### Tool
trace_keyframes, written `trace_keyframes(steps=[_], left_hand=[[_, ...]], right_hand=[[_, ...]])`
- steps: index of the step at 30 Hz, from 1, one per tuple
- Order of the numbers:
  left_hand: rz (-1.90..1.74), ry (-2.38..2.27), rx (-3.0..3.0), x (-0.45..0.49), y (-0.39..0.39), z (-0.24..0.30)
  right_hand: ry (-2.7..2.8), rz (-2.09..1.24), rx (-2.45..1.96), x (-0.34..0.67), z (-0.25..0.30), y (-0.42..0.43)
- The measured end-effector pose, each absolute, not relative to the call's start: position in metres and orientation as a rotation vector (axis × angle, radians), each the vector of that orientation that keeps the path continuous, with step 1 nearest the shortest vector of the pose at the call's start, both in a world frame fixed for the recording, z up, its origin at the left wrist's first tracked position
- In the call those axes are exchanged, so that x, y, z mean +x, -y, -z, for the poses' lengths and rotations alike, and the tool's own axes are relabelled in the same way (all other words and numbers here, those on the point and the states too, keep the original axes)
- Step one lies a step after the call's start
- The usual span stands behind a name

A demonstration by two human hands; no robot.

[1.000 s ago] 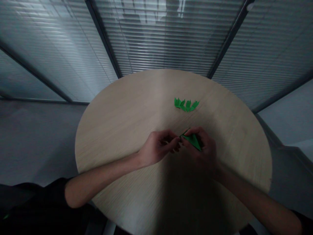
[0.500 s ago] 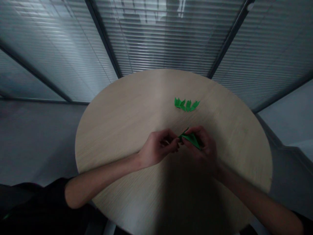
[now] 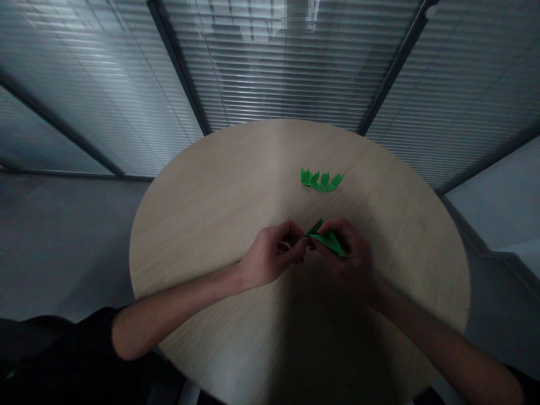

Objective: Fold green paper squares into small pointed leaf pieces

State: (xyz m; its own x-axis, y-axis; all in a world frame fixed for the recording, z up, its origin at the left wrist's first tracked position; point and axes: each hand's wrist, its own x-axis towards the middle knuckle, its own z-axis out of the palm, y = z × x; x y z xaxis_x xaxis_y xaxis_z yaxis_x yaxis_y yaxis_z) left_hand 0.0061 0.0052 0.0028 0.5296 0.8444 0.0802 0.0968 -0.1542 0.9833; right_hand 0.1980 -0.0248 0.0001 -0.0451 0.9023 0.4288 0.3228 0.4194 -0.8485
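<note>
Over on the left of the round wooden table (image 3: 198,236), the left hand (image 3: 274,253) is curled in, fingertips pinching the left end of a folded green paper piece (image 3: 327,239), which sits right between both hands. The right hand (image 3: 348,256) has its fingers clamped on the other end. Farther out, a small row of green paper bits (image 3: 321,181) lies well apart.

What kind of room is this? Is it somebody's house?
It probably isn't a house. It looks like a meeting room in an office. There's a round light wood table for people to sit around, and glass walls with slatted blinds behind it.
</note>
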Motion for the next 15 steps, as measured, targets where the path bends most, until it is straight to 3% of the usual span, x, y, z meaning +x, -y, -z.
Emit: trace_keyframes(steps=[15], left_hand=[[-0.721, -0.799, 1.642, 0.0067, -0.0053, -0.0061]], right_hand=[[1.614, -0.707, -1.059, 0.2006, 0.0044, 0.0234]])
